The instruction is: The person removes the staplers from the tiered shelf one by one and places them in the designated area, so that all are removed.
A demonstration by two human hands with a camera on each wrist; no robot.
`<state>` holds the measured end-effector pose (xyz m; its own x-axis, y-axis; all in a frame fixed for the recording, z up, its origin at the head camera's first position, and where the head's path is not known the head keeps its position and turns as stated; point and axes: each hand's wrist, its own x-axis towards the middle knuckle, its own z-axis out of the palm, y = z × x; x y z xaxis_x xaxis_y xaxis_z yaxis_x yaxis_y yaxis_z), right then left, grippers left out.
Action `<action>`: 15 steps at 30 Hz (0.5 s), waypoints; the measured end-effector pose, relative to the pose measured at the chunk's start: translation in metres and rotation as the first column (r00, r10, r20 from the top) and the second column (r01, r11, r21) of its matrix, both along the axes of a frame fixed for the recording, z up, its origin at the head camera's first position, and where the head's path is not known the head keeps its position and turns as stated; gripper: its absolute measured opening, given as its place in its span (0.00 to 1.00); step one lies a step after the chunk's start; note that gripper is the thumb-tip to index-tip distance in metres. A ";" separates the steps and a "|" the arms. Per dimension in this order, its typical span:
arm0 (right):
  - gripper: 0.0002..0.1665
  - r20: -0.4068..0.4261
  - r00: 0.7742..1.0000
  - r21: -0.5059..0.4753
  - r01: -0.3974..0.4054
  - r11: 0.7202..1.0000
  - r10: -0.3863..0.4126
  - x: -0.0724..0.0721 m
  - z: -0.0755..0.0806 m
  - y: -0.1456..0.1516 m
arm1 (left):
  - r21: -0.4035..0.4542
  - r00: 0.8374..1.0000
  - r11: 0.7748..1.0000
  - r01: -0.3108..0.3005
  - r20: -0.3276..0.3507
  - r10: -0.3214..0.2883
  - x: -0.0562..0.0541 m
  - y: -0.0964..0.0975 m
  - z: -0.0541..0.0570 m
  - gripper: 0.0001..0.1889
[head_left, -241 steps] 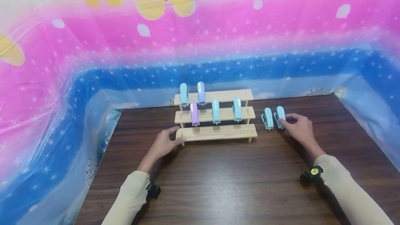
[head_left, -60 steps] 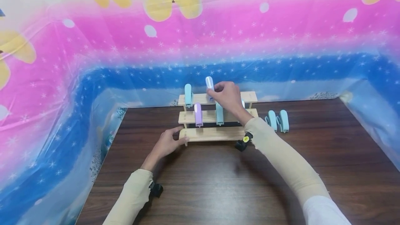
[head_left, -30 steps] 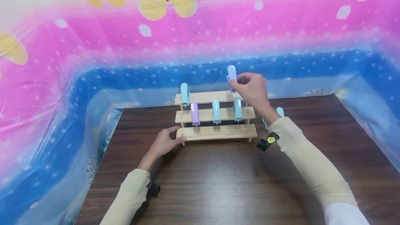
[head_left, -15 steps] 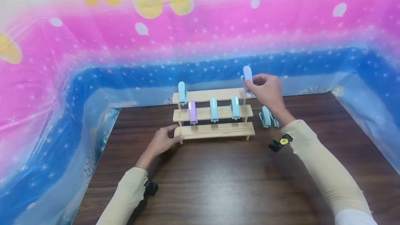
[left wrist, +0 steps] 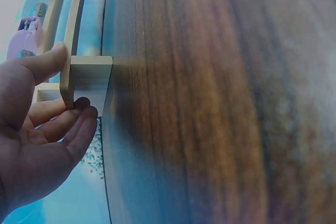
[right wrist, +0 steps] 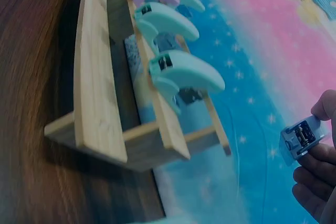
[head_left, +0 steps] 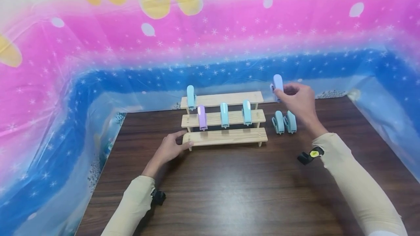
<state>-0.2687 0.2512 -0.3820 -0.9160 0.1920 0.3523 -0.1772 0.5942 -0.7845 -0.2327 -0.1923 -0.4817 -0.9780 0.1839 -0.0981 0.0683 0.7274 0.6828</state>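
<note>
My right hand point(head_left: 300, 103) pinches a lavender-blue stapler point(head_left: 277, 83) between thumb and fingers, up in the air to the right of the rack's top tier. The right wrist view shows the held stapler's end point(right wrist: 300, 139) facing the camera. With thumb on top and fingers beneath, my left hand point(head_left: 168, 148) grips the left end of the lowest tier of the wooden three-tier rack point(head_left: 229, 137). On the top tier stands a turquoise stapler point(head_left: 191, 97) at the left. The middle tier bears a purple stapler point(head_left: 202, 117) and two turquoise ones point(head_left: 224, 115).
Two more turquoise staplers point(head_left: 279, 122) stand side by side on the brown wooden table point(head_left: 229, 185), right of the rack and below my right hand. A pink and blue patterned cloth point(head_left: 213, 46) hangs behind and around the table.
My right hand let go of a turquoise stapler on the table, took the lavender-blue one from the top tier, lifted it and carried it right, past the rack's end. My left hand kept its grip.
</note>
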 end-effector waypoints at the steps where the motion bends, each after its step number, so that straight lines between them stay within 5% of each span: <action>1: 0.29 0.005 1.000 0.005 0.006 1.000 -0.006 0.001 -0.002 0.004 | 0.000 1.000 1.000 0.000 0.000 0.000 0.000 0.000 0.000 0.36; 15: 0.34 0.030 0.991 0.081 0.126 0.989 -0.129 0.010 -0.031 0.049 | 0.013 1.000 1.000 0.004 -0.004 -0.004 0.002 0.001 0.001 0.36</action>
